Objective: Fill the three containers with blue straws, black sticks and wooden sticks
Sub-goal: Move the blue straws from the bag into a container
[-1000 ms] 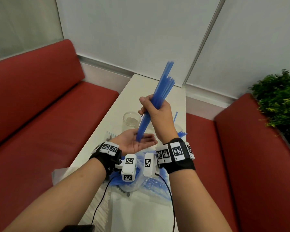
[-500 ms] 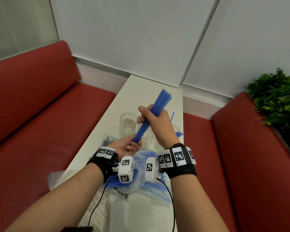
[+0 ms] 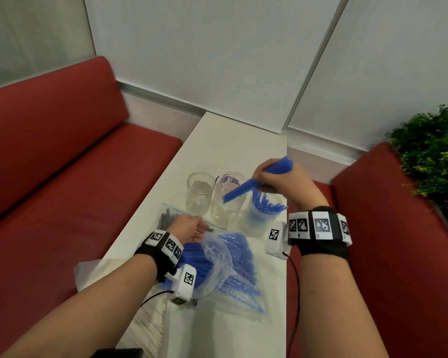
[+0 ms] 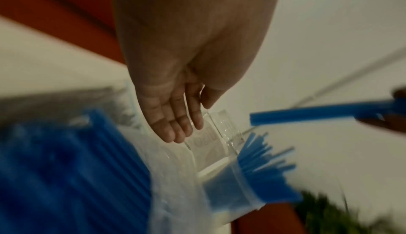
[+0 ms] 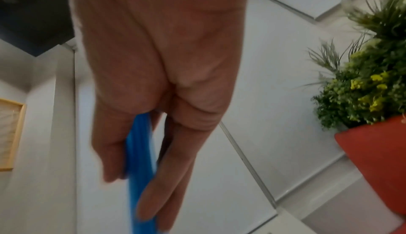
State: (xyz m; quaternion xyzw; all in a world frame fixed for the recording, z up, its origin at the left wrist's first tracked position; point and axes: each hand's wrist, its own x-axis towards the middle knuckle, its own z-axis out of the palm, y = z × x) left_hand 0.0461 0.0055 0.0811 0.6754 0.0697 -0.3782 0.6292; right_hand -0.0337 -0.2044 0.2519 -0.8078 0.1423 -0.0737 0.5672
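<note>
My right hand (image 3: 274, 180) grips a bundle of blue straws (image 3: 239, 191), tilted down to the left above the containers; the same bundle of blue straws (image 5: 140, 159) runs between its fingers in the right wrist view. Three clear containers stand in a row: a left jar (image 3: 199, 193), a middle jar (image 3: 228, 202), and a right cup (image 3: 261, 218) holding several blue straws. My left hand (image 3: 189, 228) hovers near the table with straight fingers (image 4: 173, 124) by the middle jar, holding nothing.
A clear bag of blue straws (image 3: 217, 264) lies on the white table (image 3: 217, 140) in front of me. A zip bag of black sticks (image 3: 166, 220) lies left of the jars. Red benches (image 3: 62, 202) flank the table; a plant (image 3: 435, 156) stands at right.
My right hand carried the straw bundle forward and right, tipping it from upright to slanting over the containers. My left hand let go of the bundle's lower end and dropped toward the table.
</note>
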